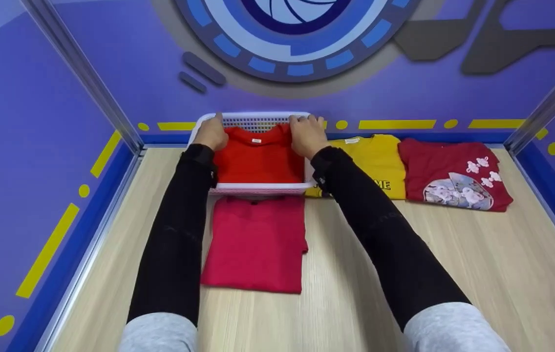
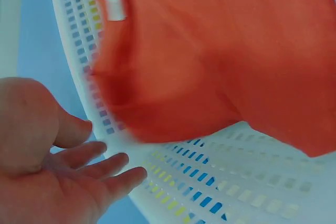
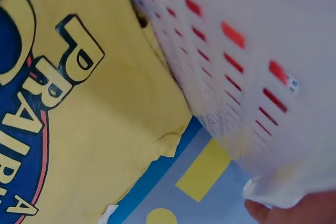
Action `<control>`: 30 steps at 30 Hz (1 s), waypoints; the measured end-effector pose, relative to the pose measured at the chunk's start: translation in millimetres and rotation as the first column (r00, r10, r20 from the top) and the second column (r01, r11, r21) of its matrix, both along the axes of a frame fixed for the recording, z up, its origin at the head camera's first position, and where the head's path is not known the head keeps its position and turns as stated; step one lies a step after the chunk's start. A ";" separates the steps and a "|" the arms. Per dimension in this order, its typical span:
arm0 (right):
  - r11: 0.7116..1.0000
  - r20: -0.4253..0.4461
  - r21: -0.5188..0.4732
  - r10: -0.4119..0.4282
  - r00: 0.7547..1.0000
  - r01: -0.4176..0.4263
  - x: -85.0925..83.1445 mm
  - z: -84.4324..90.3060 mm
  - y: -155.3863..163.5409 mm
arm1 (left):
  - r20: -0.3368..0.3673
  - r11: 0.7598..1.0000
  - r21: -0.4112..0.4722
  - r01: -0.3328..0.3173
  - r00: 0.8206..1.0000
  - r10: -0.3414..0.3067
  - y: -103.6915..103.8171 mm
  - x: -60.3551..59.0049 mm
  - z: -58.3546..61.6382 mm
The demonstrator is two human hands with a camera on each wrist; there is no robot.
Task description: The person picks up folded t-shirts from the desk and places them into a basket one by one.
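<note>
A white mesh basket [image 1: 258, 186] stands against the back wall with a folded orange-red T-shirt [image 1: 258, 159] lying in it. My left hand [image 1: 212, 133] is over the basket's far left corner. In the left wrist view its palm shows, fingers loosely extended, with fingertips right at the rim. My right hand [image 1: 308, 134] grips the rim at the far right corner, and only part of it appears in the right wrist view. Directly in front of the basket lies a folded crimson garment [image 1: 258, 244]. A yellow T-shirt [image 1: 373, 164] with printed lettering sits beside the basket's right side.
Right of the yellow shirt, a dark red shirt [image 1: 453, 176] with a pale print lies folded by the back wall. The wooden tabletop [image 1: 478, 274] is enclosed by purple-blue panels [image 1: 28, 137] at the left, back and right.
</note>
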State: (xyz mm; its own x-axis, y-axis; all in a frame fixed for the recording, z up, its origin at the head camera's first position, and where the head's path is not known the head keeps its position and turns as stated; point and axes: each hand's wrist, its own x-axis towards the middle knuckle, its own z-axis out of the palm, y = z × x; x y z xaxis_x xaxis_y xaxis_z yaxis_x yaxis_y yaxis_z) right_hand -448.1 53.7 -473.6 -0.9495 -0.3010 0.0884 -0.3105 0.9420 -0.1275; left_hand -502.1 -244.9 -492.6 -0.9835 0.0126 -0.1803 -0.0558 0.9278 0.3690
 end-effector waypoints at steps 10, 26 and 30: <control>0.971 0.039 0.027 0.235 0.971 -0.236 21.0 9.4 4.3 | 0.167 0.985 -0.041 0.167 0.973 -0.158 25.5 83.1 61.3; 0.894 0.451 -0.033 0.413 0.791 -0.447 51.0 12.2 -1.4 | 0.295 0.944 -0.095 0.315 0.915 -0.276 6.5 117.9 50.6; 0.897 0.469 0.013 0.385 0.795 -0.442 52.3 2.7 -9.0 | 0.310 0.940 -0.114 0.323 0.910 -0.275 2.7 117.7 38.7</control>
State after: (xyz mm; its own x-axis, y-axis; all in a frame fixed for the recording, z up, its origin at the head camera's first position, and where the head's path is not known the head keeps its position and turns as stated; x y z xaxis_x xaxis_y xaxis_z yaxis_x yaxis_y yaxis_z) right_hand -395.9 44.7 -470.9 -0.6581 -0.6548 -0.3717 -0.6105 0.7530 -0.2456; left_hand -384.4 -242.2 -454.0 -0.8444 0.2454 -0.4761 0.1527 0.9623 0.2251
